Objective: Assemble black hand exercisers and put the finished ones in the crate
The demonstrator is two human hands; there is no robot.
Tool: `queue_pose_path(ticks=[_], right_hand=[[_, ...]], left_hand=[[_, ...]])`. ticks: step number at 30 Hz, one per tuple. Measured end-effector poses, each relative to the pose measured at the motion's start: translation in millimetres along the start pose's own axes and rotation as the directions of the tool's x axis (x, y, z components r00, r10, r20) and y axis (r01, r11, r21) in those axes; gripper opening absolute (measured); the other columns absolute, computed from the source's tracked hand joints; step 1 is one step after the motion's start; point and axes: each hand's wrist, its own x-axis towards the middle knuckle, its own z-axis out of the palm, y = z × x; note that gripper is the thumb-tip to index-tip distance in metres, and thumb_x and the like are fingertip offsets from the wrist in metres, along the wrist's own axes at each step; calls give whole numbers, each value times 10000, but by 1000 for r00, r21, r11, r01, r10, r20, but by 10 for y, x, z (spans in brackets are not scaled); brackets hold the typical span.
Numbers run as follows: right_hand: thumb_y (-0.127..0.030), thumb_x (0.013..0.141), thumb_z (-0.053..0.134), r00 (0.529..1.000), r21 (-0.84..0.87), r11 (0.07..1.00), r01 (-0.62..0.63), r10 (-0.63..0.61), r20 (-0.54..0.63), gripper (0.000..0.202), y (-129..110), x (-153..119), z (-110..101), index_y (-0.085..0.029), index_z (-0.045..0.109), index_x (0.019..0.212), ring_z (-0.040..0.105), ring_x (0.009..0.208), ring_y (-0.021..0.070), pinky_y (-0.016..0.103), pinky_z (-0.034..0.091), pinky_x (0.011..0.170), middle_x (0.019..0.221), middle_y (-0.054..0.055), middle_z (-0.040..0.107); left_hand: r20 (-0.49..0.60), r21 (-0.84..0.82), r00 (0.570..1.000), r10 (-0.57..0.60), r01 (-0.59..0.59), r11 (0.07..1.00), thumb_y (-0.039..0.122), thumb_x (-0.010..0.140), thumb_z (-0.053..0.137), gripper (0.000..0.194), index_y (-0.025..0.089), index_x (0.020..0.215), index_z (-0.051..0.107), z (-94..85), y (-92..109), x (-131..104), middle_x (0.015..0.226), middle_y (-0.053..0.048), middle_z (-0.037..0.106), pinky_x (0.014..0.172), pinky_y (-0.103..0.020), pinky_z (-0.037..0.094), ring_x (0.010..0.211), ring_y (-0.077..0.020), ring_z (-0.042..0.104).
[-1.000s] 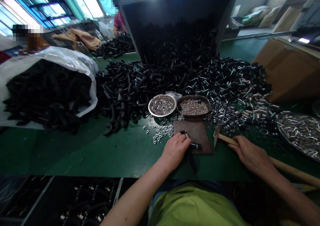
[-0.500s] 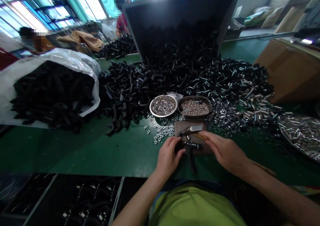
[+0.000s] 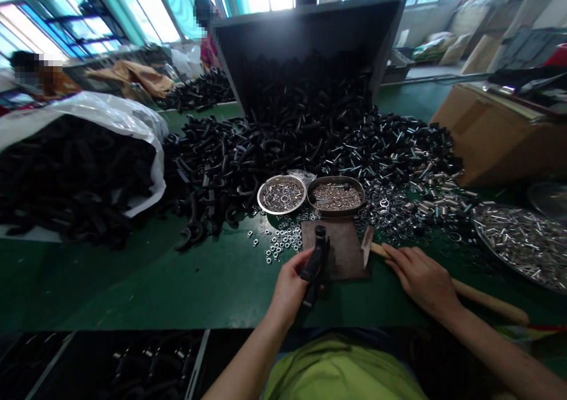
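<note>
My left hand point(image 3: 290, 288) is closed around a black plastic clamp point(image 3: 315, 261), held upright over the left part of a flat metal plate point(image 3: 345, 252). My right hand point(image 3: 420, 279) grips a hammer by its wooden handle point(image 3: 489, 301), which runs back under the wrist. The hammer's head point(image 3: 367, 246) rests at the plate's right edge. Small shiny nuts point(image 3: 283, 240) lie scattered left of the plate. Behind it stand a round metal dish point(image 3: 261, 202) of small metal parts and an oval tin point(image 3: 336, 213) filled with tiny rivet-like pieces.
Black curved parts point(image 3: 221, 158) are heaped across the green table point(image 3: 155, 288), spilling from a tilted grey bin point(image 3: 310, 25). A white bag point(image 3: 155, 128) of black parts lies left. At right are a cardboard box point(image 3: 496, 134) and a large tray of metal pins point(image 3: 527, 240). Two people sit at far left.
The hammer has moved right, off the clamp and down to the plate's edge. My left hand has lifted and turned the clamp upright. The camera view has shifted slightly.
</note>
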Motion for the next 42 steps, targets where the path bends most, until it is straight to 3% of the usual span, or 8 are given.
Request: queue_pose_path(ticks=[6, 14, 17, 20, 24, 26, 31, 42], right_hand=[[-269, 924, 392, 998, 90, 996, -15, 20, -57, 323, -33, 976, -179, -168, 688, 1005, 522, 970, 222, 334, 414, 846, 999, 101, 658], [-339, 817, 568, 965, 24, 987, -161, 153, 215, 250, -229, 2250, 206, -152, 732, 822, 605, 858, 245, 299, 434, 661, 864, 135, 693], [-322, 773, 626, 956, 41, 987, -156, 140, 259, 200, -272, 2335, 321, -161, 725, 839, 624, 863, 230, 278, 433, 679, 880, 118, 704], [-301, 804, 592, 956, 71, 986, -154, 131, 261, 188, -257, 2325, 351, -170, 707, 873, 618, 926, 223, 271, 429, 719, 942, 112, 703], [-326, 860, 525, 962, 127, 974, -186, 155, 223, 224, -172, 2299, 357, -181, 660, 964, 615, 935, 230, 285, 423, 724, 990, 115, 693], [-316, 873, 507, 963, 163, 963, -214, 180, 201, 247, -127, 2294, 363, -164, 628, 1025, 625, 894, 237, 296, 420, 711, 952, 129, 696], [-277, 826, 580, 969, 324, 918, -228, 180, 171, 153, -34, 2285, 332, -181, 660, 913, 633, 801, 202, 280, 420, 704, 799, 63, 701], [-110, 751, 585, 950, 663, 688, -297, 144, 276, 161, 39, 2218, 310, -158, 680, 872, 579, 469, 120, 241, 456, 480, 629, 10, 662]], left_hand=[[124, -475, 964, -234, 264, 839, 265, 705, 720, 477, 174, 1163, 620, 369, 69, -249, 1317, -98, 542, 1025, -361, 392, 1193, -232, 513], [216, -157, 950, -227, 263, 952, 320, 708, 720, 641, 205, 1301, 505, 225, 438, -403, 1436, -91, 402, 1102, -395, 280, 1316, -257, 377], [158, 136, 986, 53, -74, 988, 317, 789, 630, 462, 208, 1233, 565, 83, 589, -17, 1355, -93, 503, 1026, -382, 384, 1216, -238, 489], [143, 542, 919, 368, -384, 748, 264, 844, 552, 294, 180, 1115, 632, 45, 723, 611, 1167, -92, 624, 925, -338, 453, 1069, -206, 573], [281, 895, 887, 368, -380, 234, 213, 891, 465, 259, 153, 1046, 663, 209, 828, 1474, 1046, -94, 658, 897, -304, 455, 992, -191, 599], [290, 921, 902, 320, -353, 162, 184, 877, 476, 243, 118, 977, 687, 331, 845, 1793, 1011, -129, 660, 889, -307, 456, 978, -212, 609], [251, 944, 931, 264, -296, 144, 129, 829, 529, 230, 70, 996, 676, 516, 835, 2174, 1004, -183, 653, 888, -312, 454, 991, -241, 611], [165, 929, 943, 289, -247, 277, 137, 825, 499, 230, 124, 1001, 645, 461, 831, 2197, 1000, -150, 669, 878, -348, 457, 995, -244, 609]])
